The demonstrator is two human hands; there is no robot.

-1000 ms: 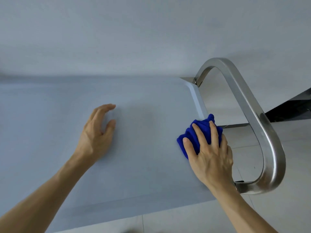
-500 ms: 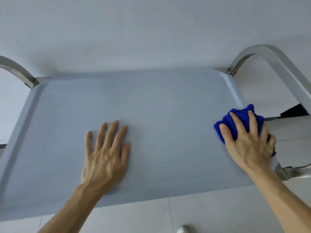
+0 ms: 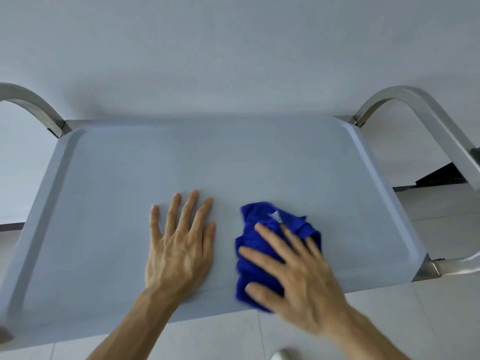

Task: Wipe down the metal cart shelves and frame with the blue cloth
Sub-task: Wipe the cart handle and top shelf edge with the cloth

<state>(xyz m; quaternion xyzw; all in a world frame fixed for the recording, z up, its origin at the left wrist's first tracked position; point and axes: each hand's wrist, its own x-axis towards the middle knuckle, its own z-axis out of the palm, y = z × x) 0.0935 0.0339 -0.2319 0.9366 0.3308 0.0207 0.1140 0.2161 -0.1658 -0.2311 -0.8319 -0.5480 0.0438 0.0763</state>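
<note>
The blue cloth (image 3: 262,245), bunched into a loose wad, lies on the top shelf (image 3: 233,162) of the metal cart, a little right of centre and close to the near edge, with its lowest fold reaching that edge. The right hand (image 3: 293,281) presses flat on it, fingers spread over the fabric rather than curled round it, and both hand and cloth are blurred (a sign, I judge, of a sweep in progress). Just beside the cloth, apart from it, the left hand (image 3: 181,245) rests open and palm-down on the bare shelf, apparently steadying the cart. Outward from there, the raised rim runs round the tray, and a curved steel handle rises at each end: the left handle (image 3: 33,105) and the right handle (image 3: 415,105). As for progress, the shelf surface looks even and shows no visible marks, so which parts are already wiped cannot be told; the handles, frame and any lower shelves, which are out of sight, seem to be left to do
</note>
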